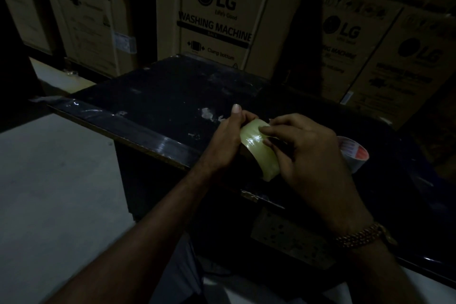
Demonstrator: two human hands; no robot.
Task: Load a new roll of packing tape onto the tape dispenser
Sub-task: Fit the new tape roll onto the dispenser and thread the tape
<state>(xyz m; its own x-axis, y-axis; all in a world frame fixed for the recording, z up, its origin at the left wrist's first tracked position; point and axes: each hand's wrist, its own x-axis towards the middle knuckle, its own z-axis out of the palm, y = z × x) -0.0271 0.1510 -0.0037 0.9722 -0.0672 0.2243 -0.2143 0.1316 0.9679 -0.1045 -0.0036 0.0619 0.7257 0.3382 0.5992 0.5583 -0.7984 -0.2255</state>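
Note:
A roll of clear yellowish packing tape (259, 149) is held on edge above the near part of a dark table (172, 96). My left hand (228, 137) grips the roll from its left side, thumb raised at the top. My right hand (306, 150) rests on the roll's right side, with fingertips pressed against its outer band. A second tape roll with a red and white core (355, 153) lies on the table just right of my right hand, partly hidden by it. No tape dispenser shows in the dim view.
Several tall cardboard washing machine boxes (222, 15) stand close behind the table. Pale floor (56, 192) lies to the left. The table's front edge (138, 131) runs diagonally, with shiny tape scraps (209, 113) stuck on top. A metal latch (249, 195) sits below the hands.

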